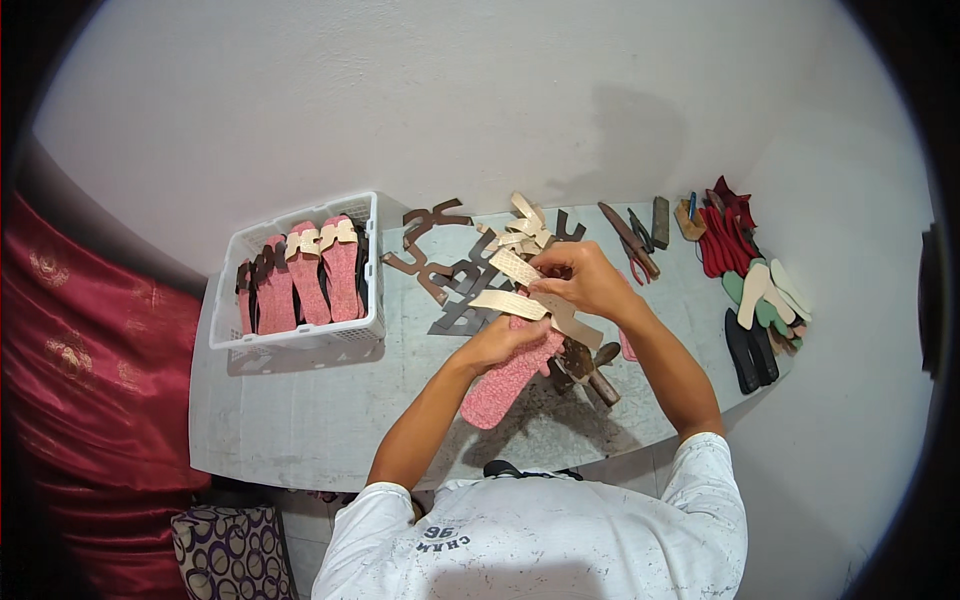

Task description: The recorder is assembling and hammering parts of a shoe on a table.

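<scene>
My left hand (505,340) is closed round a pink textured sandal sole (500,393), which slants over the table's front half. A cream strap (508,302) with a woven-looking pattern lies across the sole's far end, by my left thumb. My right hand (578,278) pinches the strap piece at its upper arm (513,265), its fingertips bent in. A tan flap (572,322) hangs below my right hand. Beneath and to the right of the sole stands a worn metal and wood tool (602,386), partly hidden; its exact kind cannot be made out.
A white plastic basket (376,270) with pink sandals stands at the left. Dark strap pieces (462,285) and cream ones (525,225) lie beyond my hands. Pincers (632,243), red pieces (720,245), pale insoles (752,292) and black soles (750,350) lie at the right.
</scene>
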`<action>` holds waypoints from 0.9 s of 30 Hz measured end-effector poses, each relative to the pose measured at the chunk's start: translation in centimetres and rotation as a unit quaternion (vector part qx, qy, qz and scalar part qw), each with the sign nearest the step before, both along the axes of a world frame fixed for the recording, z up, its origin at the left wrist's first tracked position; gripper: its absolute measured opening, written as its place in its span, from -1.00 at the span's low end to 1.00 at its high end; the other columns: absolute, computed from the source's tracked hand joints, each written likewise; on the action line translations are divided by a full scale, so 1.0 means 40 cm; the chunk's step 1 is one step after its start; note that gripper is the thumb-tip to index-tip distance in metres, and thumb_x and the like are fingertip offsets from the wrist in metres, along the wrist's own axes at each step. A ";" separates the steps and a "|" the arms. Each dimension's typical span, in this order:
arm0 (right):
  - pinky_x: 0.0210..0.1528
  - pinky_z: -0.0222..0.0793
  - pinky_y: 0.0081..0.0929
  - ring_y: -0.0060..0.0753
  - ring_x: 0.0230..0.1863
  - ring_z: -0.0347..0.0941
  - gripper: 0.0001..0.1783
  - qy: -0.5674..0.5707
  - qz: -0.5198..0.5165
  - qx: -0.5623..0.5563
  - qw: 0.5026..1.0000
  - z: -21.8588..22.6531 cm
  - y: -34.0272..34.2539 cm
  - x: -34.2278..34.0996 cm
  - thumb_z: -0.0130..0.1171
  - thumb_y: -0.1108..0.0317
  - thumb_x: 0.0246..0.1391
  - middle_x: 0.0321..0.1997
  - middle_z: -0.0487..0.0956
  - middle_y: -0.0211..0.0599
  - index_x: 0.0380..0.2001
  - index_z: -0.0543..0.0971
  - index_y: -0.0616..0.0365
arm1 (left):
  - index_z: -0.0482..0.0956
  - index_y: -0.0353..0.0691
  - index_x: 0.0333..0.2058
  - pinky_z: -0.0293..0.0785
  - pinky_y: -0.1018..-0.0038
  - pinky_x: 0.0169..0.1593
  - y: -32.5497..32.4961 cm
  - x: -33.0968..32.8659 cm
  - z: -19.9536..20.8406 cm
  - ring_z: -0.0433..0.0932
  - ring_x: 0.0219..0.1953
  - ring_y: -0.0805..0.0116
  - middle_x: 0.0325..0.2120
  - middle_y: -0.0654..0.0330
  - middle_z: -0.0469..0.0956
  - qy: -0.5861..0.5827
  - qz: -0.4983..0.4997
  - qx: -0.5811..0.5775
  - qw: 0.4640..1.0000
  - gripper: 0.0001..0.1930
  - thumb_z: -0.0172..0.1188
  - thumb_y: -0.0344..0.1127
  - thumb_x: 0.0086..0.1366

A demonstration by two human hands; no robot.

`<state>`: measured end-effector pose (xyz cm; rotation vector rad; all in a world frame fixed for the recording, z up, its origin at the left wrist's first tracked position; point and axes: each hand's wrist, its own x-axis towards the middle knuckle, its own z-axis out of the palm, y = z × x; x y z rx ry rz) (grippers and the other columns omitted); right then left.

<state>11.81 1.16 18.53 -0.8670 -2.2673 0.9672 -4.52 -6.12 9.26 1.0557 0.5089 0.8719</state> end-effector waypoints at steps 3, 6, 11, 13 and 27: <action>-0.28 0.41 -0.52 -0.45 -0.41 0.49 -0.66 -0.001 -0.015 0.123 0.992 -0.009 -0.017 0.020 0.37 0.44 -0.11 -0.34 0.59 -0.23 -0.19 0.61 0.26 | 0.30 -0.37 0.05 0.65 0.25 -0.41 0.006 -0.001 -0.015 0.62 -0.31 0.19 -0.24 -0.02 0.55 -0.002 0.006 -0.065 0.998 -0.55 -0.09 -0.08 0.41; -0.29 0.42 -0.48 -0.38 -0.40 0.50 -0.54 0.044 -0.013 0.271 0.961 -0.002 -0.023 0.042 0.38 0.39 -0.11 -0.32 0.58 -0.24 -0.07 0.56 0.19 | 0.31 -0.37 0.05 0.65 0.26 -0.41 -0.002 0.009 -0.032 0.62 -0.30 0.18 -0.25 -0.02 0.56 -0.014 0.031 -0.061 0.998 -0.55 -0.07 -0.08 0.41; -0.30 0.41 -0.51 -0.47 -0.39 0.49 -0.46 -0.006 -0.077 0.056 0.995 -0.042 -0.055 0.125 0.36 0.37 -0.08 -0.41 0.56 -0.30 0.01 0.45 0.19 | 0.35 -0.37 0.02 0.64 0.29 -0.43 -0.018 0.012 -0.028 0.62 -0.36 0.19 -0.27 0.01 0.55 -0.017 0.038 -0.060 0.997 -0.57 -0.07 -0.09 0.41; -0.33 0.39 -0.56 -0.55 -0.41 0.48 -0.53 0.021 -0.090 -0.036 0.995 -0.072 -0.069 0.156 0.35 0.39 -0.06 -0.43 0.55 -0.33 -0.05 0.46 0.20 | 0.36 -0.37 0.01 0.64 0.33 -0.44 -0.023 0.021 -0.030 0.61 -0.43 0.23 -0.30 0.05 0.56 -0.015 0.050 -0.070 0.996 -0.58 -0.06 -0.10 0.41; -0.28 0.42 -0.59 -0.61 -0.34 0.49 -0.61 0.074 -0.144 -0.031 0.986 -0.169 -0.111 0.242 0.32 0.49 -0.06 -0.34 0.57 -0.35 -0.13 0.46 0.27 | 0.32 -0.39 0.08 0.66 0.27 -0.43 -0.049 0.110 -0.063 0.58 -0.23 0.16 -0.19 0.03 0.53 0.019 0.035 -0.054 0.998 -0.57 -0.07 -0.15 0.42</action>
